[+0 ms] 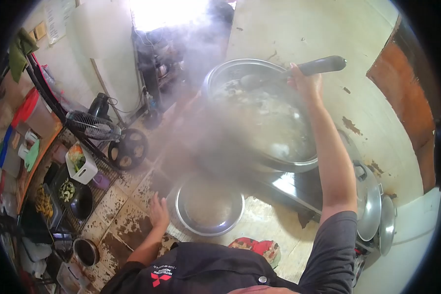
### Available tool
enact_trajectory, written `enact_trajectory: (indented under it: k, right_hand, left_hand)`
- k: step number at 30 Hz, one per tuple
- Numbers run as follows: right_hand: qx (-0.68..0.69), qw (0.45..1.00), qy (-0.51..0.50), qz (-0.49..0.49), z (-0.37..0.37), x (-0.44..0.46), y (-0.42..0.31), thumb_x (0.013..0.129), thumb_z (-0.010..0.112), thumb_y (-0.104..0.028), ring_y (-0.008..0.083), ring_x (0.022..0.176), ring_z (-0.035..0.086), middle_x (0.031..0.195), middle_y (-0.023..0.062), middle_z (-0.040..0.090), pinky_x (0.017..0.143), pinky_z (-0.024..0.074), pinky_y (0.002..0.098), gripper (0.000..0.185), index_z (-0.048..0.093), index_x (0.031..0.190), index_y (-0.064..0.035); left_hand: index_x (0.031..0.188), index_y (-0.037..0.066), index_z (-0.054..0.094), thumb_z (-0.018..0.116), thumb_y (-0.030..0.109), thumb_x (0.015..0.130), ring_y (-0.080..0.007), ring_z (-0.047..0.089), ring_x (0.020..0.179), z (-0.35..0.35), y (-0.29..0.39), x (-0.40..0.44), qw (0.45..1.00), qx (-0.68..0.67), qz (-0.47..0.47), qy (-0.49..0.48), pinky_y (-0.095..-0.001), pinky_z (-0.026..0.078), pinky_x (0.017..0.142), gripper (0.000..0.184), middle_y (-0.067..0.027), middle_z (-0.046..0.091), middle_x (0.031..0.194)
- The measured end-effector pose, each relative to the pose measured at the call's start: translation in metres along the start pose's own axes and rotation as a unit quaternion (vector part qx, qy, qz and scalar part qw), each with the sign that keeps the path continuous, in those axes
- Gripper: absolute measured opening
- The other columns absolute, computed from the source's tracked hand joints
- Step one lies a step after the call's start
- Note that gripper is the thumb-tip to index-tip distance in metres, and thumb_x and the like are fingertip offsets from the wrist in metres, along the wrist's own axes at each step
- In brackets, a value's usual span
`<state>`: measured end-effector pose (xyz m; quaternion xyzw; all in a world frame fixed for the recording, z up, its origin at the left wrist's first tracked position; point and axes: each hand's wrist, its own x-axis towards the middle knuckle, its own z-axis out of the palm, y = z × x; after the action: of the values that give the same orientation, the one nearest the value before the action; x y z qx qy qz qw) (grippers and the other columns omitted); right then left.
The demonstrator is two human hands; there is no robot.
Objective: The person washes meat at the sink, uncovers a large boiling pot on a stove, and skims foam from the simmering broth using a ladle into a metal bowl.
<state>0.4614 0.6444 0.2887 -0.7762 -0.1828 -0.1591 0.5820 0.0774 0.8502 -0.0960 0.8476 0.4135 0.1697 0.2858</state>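
A large metal pot (259,117) of steaming, bubbling liquid stands on a stove at the upper middle. My right hand (306,83) is wrapped round the handle of a ladle (323,65) at the pot's upper right rim; the ladle's metal end reaches over the liquid. Lower down, a round metal basin (209,206) stands near my body, its contents blurred by steam. Just left of its rim is my left hand (159,210), with nothing in it and its fingers apart.
At the left are a fan (93,126), a white basket (81,166) of vegetables, a dark pan (82,201) and a small bowl (85,252). Metal lids (369,206) lean at the right wall. Thick steam covers the centre.
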Motion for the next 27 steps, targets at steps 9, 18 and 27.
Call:
enact_trajectory:
  k: [9, 18, 27]
  right_hand:
    - [0.033, 0.998, -0.047, -0.018, 0.013, -0.024, -0.004, 0.077, 0.064, -0.019, 0.0128, 0.055, 0.058, 0.068, 0.0086, 0.059, 0.051, 0.0478, 0.0245, 0.025, 0.058, 0.085, 0.0045]
    - [0.055, 0.997, -0.044, 0.009, 0.013, -0.044, -0.012, 0.077, 0.064, -0.018, 0.0132, 0.054, 0.059, 0.066, 0.0086, 0.059, 0.049, 0.0463, 0.0231, 0.026, 0.057, 0.086, 0.0050]
    - [0.104, 0.989, -0.101, 0.009, -0.014, -0.074, -0.009, 0.079, 0.063, -0.021, 0.0138, 0.056, 0.060, 0.067, 0.0098, 0.061, 0.051, 0.0474, 0.0229, 0.026, 0.058, 0.089, 0.0028]
  left_hand:
    - [0.129, 0.005, 0.037, 0.031, 0.036, 0.093, -0.0330, 0.039, 0.119, -0.012, 0.013, -0.002, 0.999, -0.007, -0.017, -0.030, -0.0396, 0.031, 0.098, 0.048, -0.0172, 0.041, 0.129]
    - [0.128, 0.005, 0.037, 0.032, 0.038, 0.093, -0.0338, 0.040, 0.118, -0.011, 0.012, -0.003, 1.000, -0.005, 0.001, -0.019, -0.0396, 0.031, 0.098, 0.048, -0.0180, 0.041, 0.129]
    - [0.127, 0.004, 0.038, 0.032, 0.038, 0.093, -0.0358, 0.042, 0.113, -0.010, 0.012, -0.004, 1.000, -0.012, 0.007, -0.012, -0.0414, 0.033, 0.094, 0.048, -0.0196, 0.044, 0.125]
